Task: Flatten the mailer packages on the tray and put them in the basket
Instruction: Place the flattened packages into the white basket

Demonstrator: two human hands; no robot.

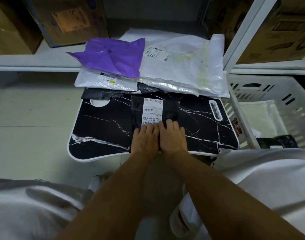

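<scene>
Pressing flat-fingered, left hand and right hand pin black mailer, label reading "L16 0538".

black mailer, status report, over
Left hand and right hand flat on black mailer, on tray. Basket right, path clear.

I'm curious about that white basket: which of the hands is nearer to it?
Right. The right hand presses the black mailer on the side toward the basket; the left hand lies just beyond it, farther away.
</scene>
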